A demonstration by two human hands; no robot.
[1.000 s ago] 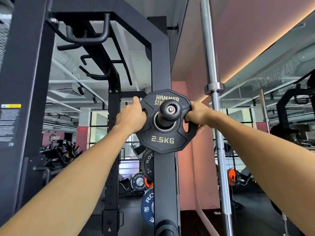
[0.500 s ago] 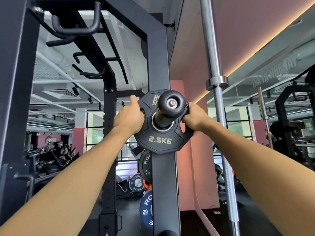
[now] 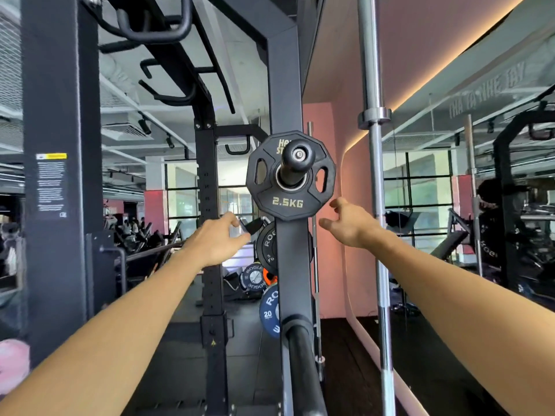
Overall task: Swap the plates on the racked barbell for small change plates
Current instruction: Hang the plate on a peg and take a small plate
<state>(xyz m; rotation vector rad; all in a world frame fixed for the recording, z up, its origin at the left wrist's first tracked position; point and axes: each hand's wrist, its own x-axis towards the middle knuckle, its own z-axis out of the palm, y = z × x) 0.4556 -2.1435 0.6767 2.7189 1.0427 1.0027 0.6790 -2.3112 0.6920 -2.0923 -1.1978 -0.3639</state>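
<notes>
A black 2.5KG change plate [image 3: 288,202] hangs on a black peg [image 3: 298,159] that sticks out of the rack upright [image 3: 292,265], pushed back against the upright. My left hand [image 3: 217,243] hovers below and left of the plate, fingers loosely apart, holding nothing. Below and right of the plate, my right hand [image 3: 350,225] is apart from it, fingers spread and empty. A second black peg [image 3: 303,358] juts toward me lower on the same upright.
A chrome barbell [image 3: 374,205] stands upright to the right of the rack. Behind the upright hang a black Rogue plate [image 3: 265,246] and a blue 20 plate [image 3: 268,310]. Pull-up handles [image 3: 156,28] are overhead. A mirror wall [image 3: 480,175] runs along the right.
Both hands gripped the 2.5KG plate and slid it back along the peg. They have now let go and dropped below it.
</notes>
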